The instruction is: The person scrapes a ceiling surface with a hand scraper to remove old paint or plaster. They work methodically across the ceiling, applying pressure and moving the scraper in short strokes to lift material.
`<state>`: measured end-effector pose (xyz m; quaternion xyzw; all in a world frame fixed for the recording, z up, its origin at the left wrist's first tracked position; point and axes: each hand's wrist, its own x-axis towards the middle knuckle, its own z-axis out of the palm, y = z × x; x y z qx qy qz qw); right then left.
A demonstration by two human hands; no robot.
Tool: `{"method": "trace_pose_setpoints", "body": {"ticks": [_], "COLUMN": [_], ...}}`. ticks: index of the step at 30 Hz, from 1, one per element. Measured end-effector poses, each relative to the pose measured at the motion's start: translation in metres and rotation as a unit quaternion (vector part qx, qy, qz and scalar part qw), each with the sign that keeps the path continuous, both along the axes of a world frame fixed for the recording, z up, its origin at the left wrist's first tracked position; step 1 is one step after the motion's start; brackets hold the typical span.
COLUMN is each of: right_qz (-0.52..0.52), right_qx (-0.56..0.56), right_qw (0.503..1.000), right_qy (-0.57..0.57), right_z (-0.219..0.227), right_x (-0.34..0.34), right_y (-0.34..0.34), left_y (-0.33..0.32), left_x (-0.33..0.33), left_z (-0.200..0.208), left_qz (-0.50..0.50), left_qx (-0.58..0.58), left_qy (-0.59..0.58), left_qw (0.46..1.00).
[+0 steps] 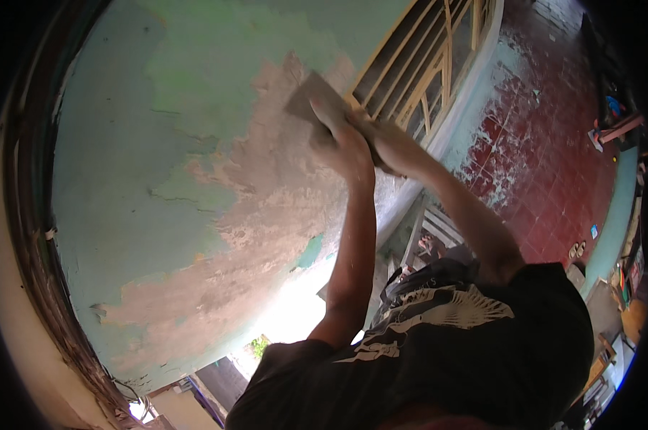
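Left hand (344, 152), right hand (396, 145) both holding flat brown board (306, 97) over peeling green wall (112, 179)

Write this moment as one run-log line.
Left grip: on flat brownish-grey tool | right grip: same tool | tool: over bare patch of peeling green wall | wall contact: unclear

The wall (98, 208) shows flaking matt paint (202, 64) and rough bare plaster (267, 208).

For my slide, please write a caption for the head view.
Left hand and right hand hold a flat brownish tool at a patchy green wall.
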<state>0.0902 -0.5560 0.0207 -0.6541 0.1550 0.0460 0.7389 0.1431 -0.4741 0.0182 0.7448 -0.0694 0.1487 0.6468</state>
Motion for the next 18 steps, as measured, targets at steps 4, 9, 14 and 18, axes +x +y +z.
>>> {"method": "trace_pose_setpoints", "body": {"ticks": [4, 9, 14, 18], "right_qz": [-0.032, -0.003, 0.009, -0.017], "right_qx": [-0.04, 0.011, 0.056, 0.038], "right_qw": [0.997, 0.998, 0.998, 0.994], "right_qy": [-0.054, -0.065, 0.017, -0.097], "right_z": [0.001, 0.032, -0.009, 0.054], "right_x": [0.002, 0.017, -0.012, 0.016], "right_y": [0.007, -0.008, 0.006, -0.002], "left_y": [-0.007, -0.023, 0.0, -0.022], "left_x": [0.001, 0.016, -0.003, 0.018], "left_z": [0.014, 0.054, -0.015, 0.068], "left_qz": [-0.009, -0.016, 0.004, -0.031], "left_qx": [-0.035, -0.107, -0.035, -0.115], "left_qy": [-0.058, -0.098, -0.039, -0.093], "left_qw": [0.998, 0.989, 0.999, 0.989]}}
